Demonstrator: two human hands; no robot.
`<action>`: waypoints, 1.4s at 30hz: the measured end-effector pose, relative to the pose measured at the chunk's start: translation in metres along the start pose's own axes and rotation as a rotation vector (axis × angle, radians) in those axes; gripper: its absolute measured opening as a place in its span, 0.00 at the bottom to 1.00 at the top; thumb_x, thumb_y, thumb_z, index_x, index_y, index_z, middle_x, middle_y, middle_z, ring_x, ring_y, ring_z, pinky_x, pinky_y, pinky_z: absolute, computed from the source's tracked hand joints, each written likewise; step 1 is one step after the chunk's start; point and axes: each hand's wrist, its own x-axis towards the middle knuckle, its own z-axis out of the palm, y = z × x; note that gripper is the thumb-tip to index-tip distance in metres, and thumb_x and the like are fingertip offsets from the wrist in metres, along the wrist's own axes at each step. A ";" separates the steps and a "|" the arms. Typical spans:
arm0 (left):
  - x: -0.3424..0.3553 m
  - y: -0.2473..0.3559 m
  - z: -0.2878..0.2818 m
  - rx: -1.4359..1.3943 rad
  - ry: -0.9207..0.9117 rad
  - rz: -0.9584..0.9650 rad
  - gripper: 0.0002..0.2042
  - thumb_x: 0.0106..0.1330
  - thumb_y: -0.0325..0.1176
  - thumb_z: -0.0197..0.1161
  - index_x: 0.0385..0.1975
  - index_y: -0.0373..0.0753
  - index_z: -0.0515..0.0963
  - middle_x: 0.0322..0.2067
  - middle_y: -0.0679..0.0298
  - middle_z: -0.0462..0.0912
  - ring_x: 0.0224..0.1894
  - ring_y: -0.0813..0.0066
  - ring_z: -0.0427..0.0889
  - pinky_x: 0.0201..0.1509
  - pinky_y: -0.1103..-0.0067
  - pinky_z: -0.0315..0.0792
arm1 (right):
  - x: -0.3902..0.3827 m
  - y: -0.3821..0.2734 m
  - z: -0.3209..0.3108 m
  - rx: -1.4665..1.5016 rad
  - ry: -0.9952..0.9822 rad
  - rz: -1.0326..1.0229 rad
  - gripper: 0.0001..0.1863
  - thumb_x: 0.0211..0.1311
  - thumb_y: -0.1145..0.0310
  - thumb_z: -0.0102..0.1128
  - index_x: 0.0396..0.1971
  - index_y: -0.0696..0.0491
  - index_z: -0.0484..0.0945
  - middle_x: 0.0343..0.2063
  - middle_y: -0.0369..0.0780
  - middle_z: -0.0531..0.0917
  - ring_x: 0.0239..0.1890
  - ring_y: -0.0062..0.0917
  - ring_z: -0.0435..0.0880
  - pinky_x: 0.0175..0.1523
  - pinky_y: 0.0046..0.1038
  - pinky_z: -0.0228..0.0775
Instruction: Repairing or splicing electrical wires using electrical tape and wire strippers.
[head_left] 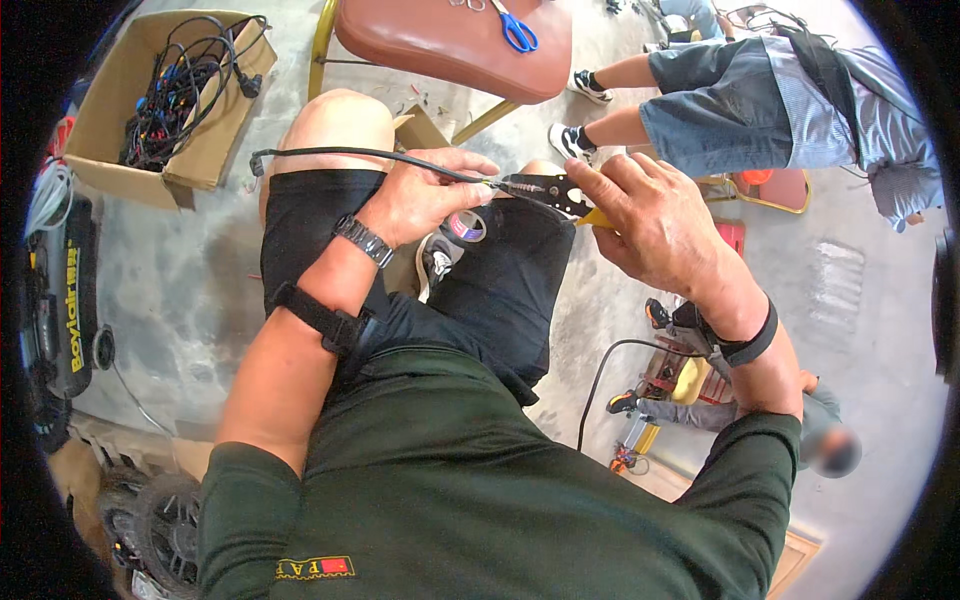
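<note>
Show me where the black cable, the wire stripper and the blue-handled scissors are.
Black cable (335,151): head view, on its outer sheath.
Wire stripper (556,187): head view, on its black head.
Blue-handled scissors (507,18): head view, on the blue handle.

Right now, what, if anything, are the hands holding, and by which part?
Right hand: pliers-like tool, by its yellow handles. Left hand: black cable, pinched close to the tool's jaws.

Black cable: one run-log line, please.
left hand: holding black cable; right hand: gripping wire stripper; wire stripper: tip near left hand
</note>
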 end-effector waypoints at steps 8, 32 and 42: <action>0.001 0.001 -0.003 -0.082 -0.051 -0.082 0.12 0.64 0.28 0.65 0.46 0.33 0.81 0.37 0.61 0.85 0.36 0.78 0.83 0.34 0.83 0.79 | 0.001 -0.004 -0.001 -0.133 0.066 -0.017 0.26 0.50 0.69 0.63 0.52 0.51 0.72 0.36 0.40 0.75 0.43 0.35 0.75 0.46 0.37 0.69; 0.001 -0.001 -0.002 0.021 0.034 -0.067 0.10 0.60 0.28 0.67 0.40 0.33 0.84 0.32 0.64 0.86 0.34 0.81 0.81 0.36 0.82 0.76 | 0.017 0.000 -0.018 0.478 -0.295 0.298 0.33 0.43 0.75 0.69 0.54 0.50 0.69 0.35 0.48 0.80 0.39 0.43 0.83 0.44 0.39 0.74; 0.000 0.001 -0.002 0.008 0.053 -0.068 0.10 0.59 0.29 0.69 0.39 0.34 0.85 0.30 0.65 0.84 0.30 0.83 0.79 0.32 0.83 0.75 | 0.012 0.001 -0.019 0.116 0.029 -0.018 0.26 0.50 0.70 0.65 0.52 0.53 0.72 0.32 0.45 0.75 0.36 0.44 0.80 0.38 0.41 0.74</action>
